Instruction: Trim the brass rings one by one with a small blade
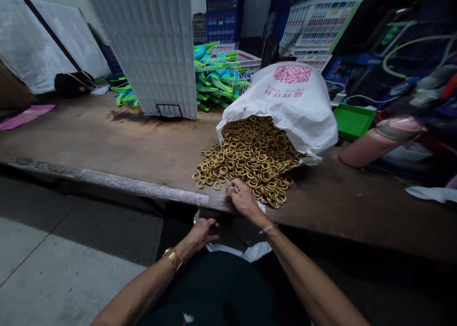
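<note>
A white woven sack (307, 107) with red printing lies on its side on the table. Out of its mouth spills a heap of gold-coloured rings (255, 154), spreading toward the front edge. At the near side of the heap is my right hand (245, 201), its fingers bent together beside the loose rings. Something thin and pale shows between those fingers, too small to name. My left hand (202, 233) hangs over my lap, below the table edge, with its fingers apart and nothing visible in it. White sheeting (257, 251) lies on my lap.
The brown table (89, 140) has a taped front edge. A tall pale panel (153, 54) stands before green and blue plastic pieces (219, 78). To the right are a green tray (353, 121) and a pink bottle (378, 143). Stacked crates (314, 26) stand behind.
</note>
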Action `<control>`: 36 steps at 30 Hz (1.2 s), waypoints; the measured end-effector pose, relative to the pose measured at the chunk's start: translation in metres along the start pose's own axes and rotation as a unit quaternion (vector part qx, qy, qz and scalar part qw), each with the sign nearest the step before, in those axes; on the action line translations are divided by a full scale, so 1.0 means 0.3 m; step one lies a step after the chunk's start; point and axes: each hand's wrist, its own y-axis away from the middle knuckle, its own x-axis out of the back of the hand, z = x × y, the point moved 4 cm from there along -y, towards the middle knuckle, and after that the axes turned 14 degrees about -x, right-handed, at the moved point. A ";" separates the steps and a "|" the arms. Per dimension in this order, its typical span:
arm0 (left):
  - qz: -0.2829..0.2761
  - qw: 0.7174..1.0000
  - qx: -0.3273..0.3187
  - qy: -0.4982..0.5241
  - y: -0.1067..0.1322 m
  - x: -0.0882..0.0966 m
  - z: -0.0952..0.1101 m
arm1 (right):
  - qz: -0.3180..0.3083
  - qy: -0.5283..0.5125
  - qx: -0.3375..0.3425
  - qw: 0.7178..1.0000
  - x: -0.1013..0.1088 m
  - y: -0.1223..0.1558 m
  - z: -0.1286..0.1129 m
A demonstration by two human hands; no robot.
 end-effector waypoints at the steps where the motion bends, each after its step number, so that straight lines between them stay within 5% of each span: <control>1: -0.014 1.000 0.002 -0.010 0.013 -0.006 0.014 | -0.005 -0.039 0.000 0.999 0.008 0.022 0.006; 9: -0.090 0.987 -0.108 -0.078 0.079 -0.113 0.192 | -0.074 -0.168 -0.038 0.982 -0.012 0.195 0.003; 16: -0.129 0.961 -0.196 -0.147 0.083 -0.160 0.249 | -0.097 -0.200 -0.101 0.970 -0.018 0.222 -0.012; 22: -0.140 0.868 -0.372 -0.299 0.067 -0.152 0.271 | -0.089 -0.175 -0.103 0.975 -0.021 0.203 0.008; 27: -0.160 0.823 -0.422 -0.344 0.054 -0.157 0.278 | -0.094 -0.205 -0.134 0.965 -0.031 0.183 0.033; 31: -0.161 0.838 -0.404 -0.331 0.042 -0.166 0.276 | -0.073 -0.195 -0.132 0.969 -0.019 0.168 0.033; 36: -0.160 0.941 -0.210 -0.213 0.034 -0.172 0.238 | -0.067 -0.197 -0.137 0.968 -0.005 0.161 0.031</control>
